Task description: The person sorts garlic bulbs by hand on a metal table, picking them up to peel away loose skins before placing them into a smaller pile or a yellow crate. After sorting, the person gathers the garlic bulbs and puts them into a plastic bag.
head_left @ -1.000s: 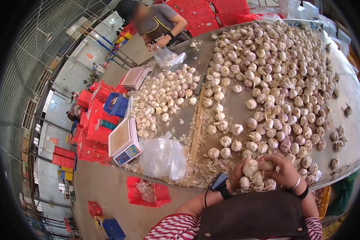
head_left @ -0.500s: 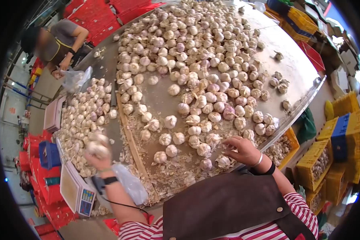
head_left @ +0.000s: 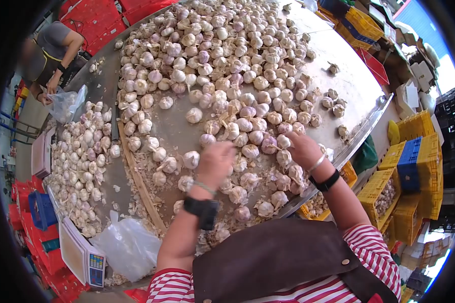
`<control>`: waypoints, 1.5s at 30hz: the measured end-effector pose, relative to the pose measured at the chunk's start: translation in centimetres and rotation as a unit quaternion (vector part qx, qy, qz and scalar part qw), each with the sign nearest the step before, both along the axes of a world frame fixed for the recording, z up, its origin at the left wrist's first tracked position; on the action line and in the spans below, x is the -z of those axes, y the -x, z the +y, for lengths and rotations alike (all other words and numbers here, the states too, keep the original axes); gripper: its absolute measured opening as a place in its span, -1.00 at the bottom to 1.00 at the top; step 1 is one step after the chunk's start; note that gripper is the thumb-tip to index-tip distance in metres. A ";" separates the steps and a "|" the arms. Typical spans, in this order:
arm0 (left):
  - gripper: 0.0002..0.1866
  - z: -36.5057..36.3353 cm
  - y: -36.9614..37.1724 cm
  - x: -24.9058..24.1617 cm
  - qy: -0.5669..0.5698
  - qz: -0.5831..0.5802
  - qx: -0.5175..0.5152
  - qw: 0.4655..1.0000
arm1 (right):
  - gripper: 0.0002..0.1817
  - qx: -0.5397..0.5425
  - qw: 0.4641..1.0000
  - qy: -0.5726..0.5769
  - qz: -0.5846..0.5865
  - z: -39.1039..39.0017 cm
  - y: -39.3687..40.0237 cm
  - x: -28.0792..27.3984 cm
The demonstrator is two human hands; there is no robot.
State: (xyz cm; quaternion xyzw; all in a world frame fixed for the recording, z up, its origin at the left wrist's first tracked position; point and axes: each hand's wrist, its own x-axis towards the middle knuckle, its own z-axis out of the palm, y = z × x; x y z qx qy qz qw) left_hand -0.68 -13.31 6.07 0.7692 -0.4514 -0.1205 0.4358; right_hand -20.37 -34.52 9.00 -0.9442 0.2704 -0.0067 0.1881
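Observation:
Many garlic bulbs (head_left: 217,35) lie heaped over the metal table (head_left: 333,50). My left hand (head_left: 216,162), blurred by motion, is above the loose bulbs near the middle; its fingers cannot be made out. Over the right part of the heap, my right hand (head_left: 303,149) reaches in with bent fingers touching a garlic bulb (head_left: 283,142). Dry skins and more bulbs lie below both hands. To the left, beyond a wooden strip (head_left: 136,177), is a second pile of cleaner bulbs (head_left: 81,166).
A scale (head_left: 78,252) and a clear plastic bag (head_left: 129,247) are at the lower left. Another person (head_left: 55,45) holds a plastic bag (head_left: 68,103) at the upper left. Yellow crates (head_left: 414,166) stand on the right, beyond the table edge.
My left hand has moved from the left pile, where it held garlic, to the middle. My right hand has moved up among the bulbs. The view has shifted right.

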 end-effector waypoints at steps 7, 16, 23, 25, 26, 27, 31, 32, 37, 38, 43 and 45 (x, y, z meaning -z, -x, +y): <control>-0.68 -7.1 5.6 2.9 -0.159 -0.226 0.055 0.960 | -0.78 -0.077 0.988 0.054 0.123 -0.1 -3.1 3.5; -0.71 -0.7 1.8 2.7 -0.052 0.196 -0.018 0.979 | -0.55 0.065 0.654 -0.721 -0.220 -3.8 1.6 -0.6; -0.48 3.5 0.3 0.0 0.278 0.801 -0.062 0.526 | -0.65 0.024 0.931 -0.358 -0.074 -1.6 -6.0 1.1; -0.42 3.8 0.6 -0.2 0.296 0.827 -0.036 0.477 | -0.56 -0.099 0.994 -0.022 -0.034 1.2 -7.6 1.7; -0.40 4.2 0.8 -0.2 0.302 0.832 -0.027 0.465 | -0.62 -0.105 0.994 -0.017 0.013 2.2 -8.5 2.3; -0.38 4.4 1.0 -0.5 0.310 0.836 -0.017 0.452 | -0.62 -0.115 0.993 -0.018 0.007 2.7 -9.2 3.1; -0.40 5.6 2.0 -1.4 0.326 0.849 0.014 0.416 | -0.83 -0.074 0.996 0.043 0.036 3.0 -10.0 3.6; -0.40 6.1 2.3 -1.3 0.331 0.846 0.012 0.417 | -0.84 -0.072 0.997 0.001 0.032 2.3 -9.8 3.8; -0.43 7.7 4.0 0.3 0.244 0.801 -0.058 0.544 | -0.61 -0.017 0.930 -0.353 -0.101 2.6 -7.7 0.7; -0.35 7.6 4.5 0.2 0.205 0.788 -0.005 0.580 | -0.57 0.010 0.832 -0.532 -0.157 4.4 -7.1 -0.5; -0.09 8.5 7.7 0.2 0.167 0.853 0.058 0.491 | -0.45 -0.280 0.906 -0.298 -0.109 11.2 -6.3 -5.6; -0.04 8.9 7.8 2.6 0.295 0.894 0.095 0.322 | -0.48 -0.282 0.886 -0.287 -0.231 11.9 -6.6 -4.7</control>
